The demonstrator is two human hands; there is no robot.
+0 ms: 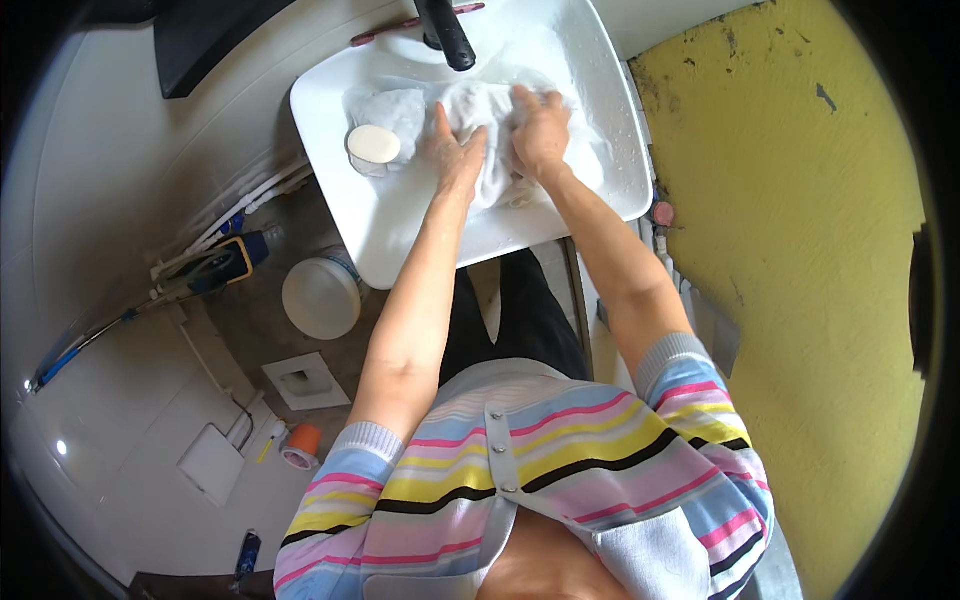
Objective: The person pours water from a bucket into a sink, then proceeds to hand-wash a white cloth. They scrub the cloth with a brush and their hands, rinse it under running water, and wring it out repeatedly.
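White wet cloth (491, 161) lies in water in the white washbasin (360, 251). My left hand (457, 154) rests against the cloth's left part, thumb and fingers spread. On the cloth's right part lies my right hand (541, 133), fingers spread and slightly blurred; whether either hand pinches some fabric is hard to tell. An oval, cream-white bar of soap (373, 144) sits at the basin's left side, beside a submerged pale cloth or bag (397, 112). Above the cloth hangs a black faucet (454, 49).
A reddish, slender object (390, 30) lies behind the faucet on the basin's rear rim. Below the basin at left stand a white bucket (319, 296) and a dark blue container (251, 251) near white pipes. A squat toilet (306, 381) is in the floor. A yellow wall (787, 225) borders the right side.
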